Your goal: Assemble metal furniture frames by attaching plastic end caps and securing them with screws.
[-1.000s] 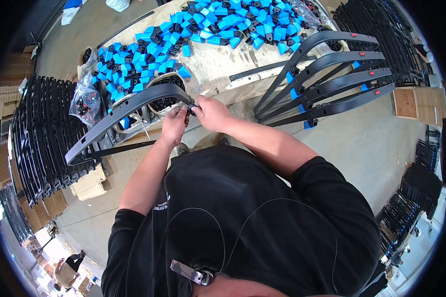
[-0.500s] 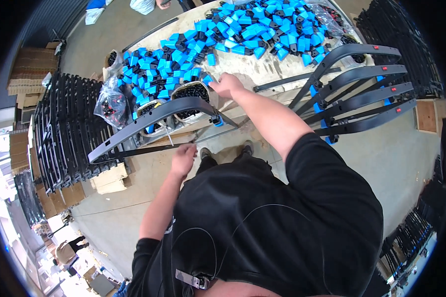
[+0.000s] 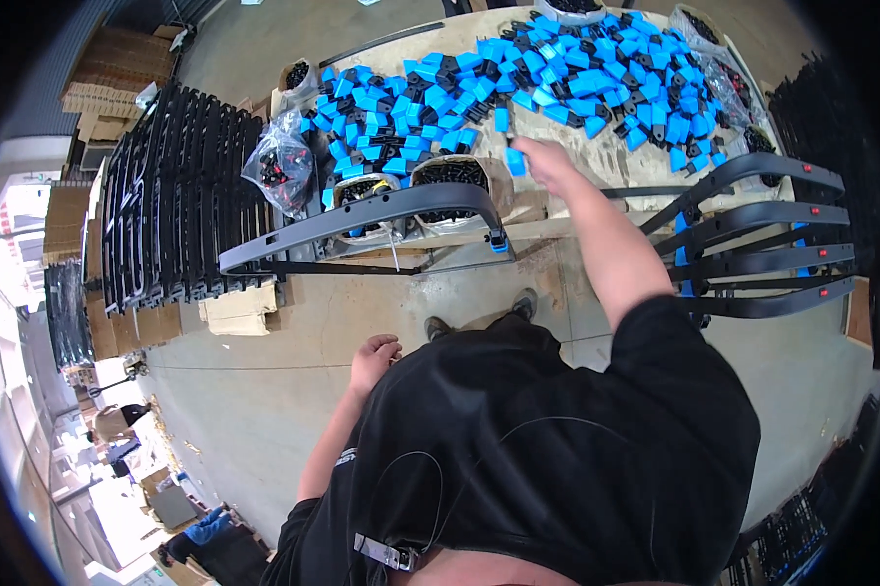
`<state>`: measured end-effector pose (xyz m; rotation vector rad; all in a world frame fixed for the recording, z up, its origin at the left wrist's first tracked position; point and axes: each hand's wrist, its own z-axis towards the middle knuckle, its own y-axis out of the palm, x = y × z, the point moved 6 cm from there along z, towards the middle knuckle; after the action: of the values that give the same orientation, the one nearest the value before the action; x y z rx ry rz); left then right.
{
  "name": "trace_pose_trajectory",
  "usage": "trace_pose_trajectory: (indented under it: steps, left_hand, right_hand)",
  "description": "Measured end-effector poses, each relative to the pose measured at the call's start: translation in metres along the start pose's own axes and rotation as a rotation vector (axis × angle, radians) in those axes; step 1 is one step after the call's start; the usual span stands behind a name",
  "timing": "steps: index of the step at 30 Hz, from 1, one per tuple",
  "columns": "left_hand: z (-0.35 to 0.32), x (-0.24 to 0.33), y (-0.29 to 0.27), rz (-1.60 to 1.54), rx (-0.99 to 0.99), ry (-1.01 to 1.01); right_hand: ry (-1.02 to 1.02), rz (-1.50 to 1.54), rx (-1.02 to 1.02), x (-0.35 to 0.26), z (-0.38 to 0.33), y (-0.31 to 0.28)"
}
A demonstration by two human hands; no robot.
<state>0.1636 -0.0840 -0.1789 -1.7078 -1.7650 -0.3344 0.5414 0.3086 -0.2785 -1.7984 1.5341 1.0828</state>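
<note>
My right hand (image 3: 547,166) reaches over the near edge of the table. Its fingers are closed on a blue-and-black plastic part (image 3: 515,161), beside the loose pile of similar blue parts (image 3: 440,103). My left hand (image 3: 373,362) hangs lower, over the floor, with its fingers curled; whatever they may hold is too small or hidden to name. Between my hands and the table lies a dark curved frame (image 3: 352,213), with a blue part (image 3: 499,242) fitted at its right end. Behind the frame stands an open bag of small black pieces (image 3: 503,181).
Several curved frames (image 3: 762,264) rest at the table's right edge. On the left stands a dense row of black frames (image 3: 171,195), near a clear bag with red and black pieces (image 3: 282,166). Cardboard (image 3: 240,311) lies below. A person (image 3: 215,547) is at the lower left.
My right hand has shifted slightly right with the blue part. My left hand has drawn back from the curved frame's lower bar toward my body. The whole view has shifted.
</note>
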Motion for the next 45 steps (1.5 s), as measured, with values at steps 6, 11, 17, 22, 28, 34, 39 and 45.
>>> trace_pose_trajectory:
  steps: [6,11,17,22,28,34,39,45]
  left_hand:
    - [0.023,-0.012,-0.036,-0.061,-0.063,0.006]
    - [0.059,0.032,-0.05,0.126,-0.172,0.159]
    - [0.035,0.107,-0.073,0.2,-0.4,0.61]
    - [-0.017,0.164,-0.129,0.465,-0.343,1.422]
    - [0.006,0.136,-0.186,0.704,-0.242,1.46]
    - [0.029,0.125,-0.225,0.772,-0.211,1.412]
    - [0.045,0.116,-0.246,0.913,-0.198,1.234]
    - [0.086,0.077,-0.289,0.364,-0.287,0.833]
  right_hand:
    - [0.176,0.968,-0.467,0.024,-0.196,0.028]
    - [0.119,0.743,-0.582,0.047,-0.267,0.114]
    - [0.183,0.659,-0.363,0.046,-0.273,0.262]
    - [0.222,0.915,-0.055,0.025,-0.254,0.4]
    - [0.155,0.892,-0.068,0.028,-0.233,0.495]
    - [0.191,0.921,0.022,0.027,-0.225,0.543]
    - [0.21,0.959,-0.006,0.041,-0.205,0.574]
    - [0.193,0.503,0.02,0.063,-0.174,0.565]
